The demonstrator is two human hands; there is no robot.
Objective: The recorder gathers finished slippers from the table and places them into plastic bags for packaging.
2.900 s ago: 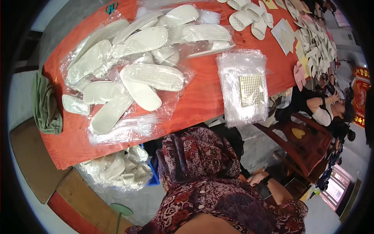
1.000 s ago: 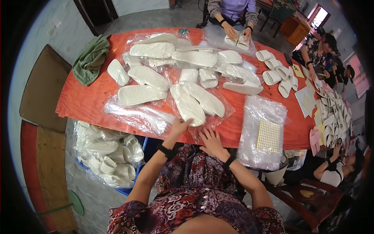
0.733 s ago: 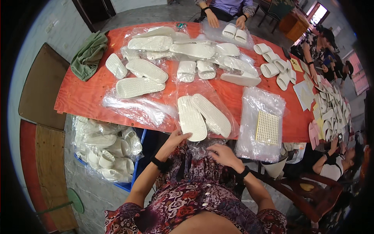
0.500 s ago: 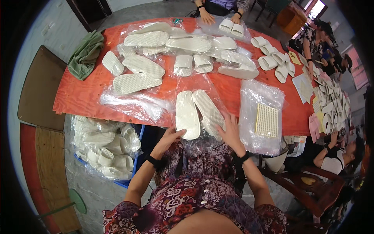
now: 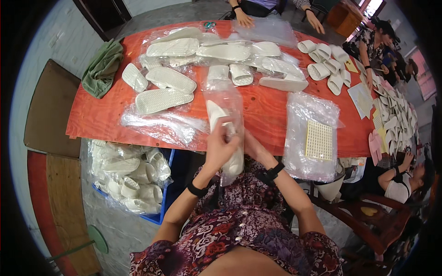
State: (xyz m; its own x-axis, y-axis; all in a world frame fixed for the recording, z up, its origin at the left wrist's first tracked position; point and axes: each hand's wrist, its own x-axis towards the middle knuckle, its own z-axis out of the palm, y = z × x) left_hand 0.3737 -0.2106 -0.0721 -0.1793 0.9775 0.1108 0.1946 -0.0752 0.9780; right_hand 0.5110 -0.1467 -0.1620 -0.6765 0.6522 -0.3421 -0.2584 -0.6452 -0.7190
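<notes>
A pair of white slippers [image 5: 235,164] in a clear plastic bag [image 5: 234,94] is turned on edge between my hands, at the table's near edge. My left hand [image 5: 221,146] is closed round the slippers from the left, its fingers a little blurred. From the right, my right hand [image 5: 254,147] grips the same pair low down, with its fingertips hidden behind it. Flat clear bags [image 5: 165,126] lie to the left of my hands. On the right, a stack of clear bags [image 5: 298,158] carries a yellow-edged sheet of small labels [image 5: 319,140].
Several bagged white slippers [image 5: 172,47] cover the far part of the red table [image 5: 267,122]. Loose white slippers [image 5: 324,64] lie far right. A green cloth [image 5: 101,69] rests at the left edge. Below stands a blue crate [image 5: 166,195] of bagged slippers. A person's hand [image 5: 244,19] is across the table.
The slippers, flat and side by side before, are now turned up on edge together, and my hands have closed in on them. Across the table, the other person's pair has gone from the bags.
</notes>
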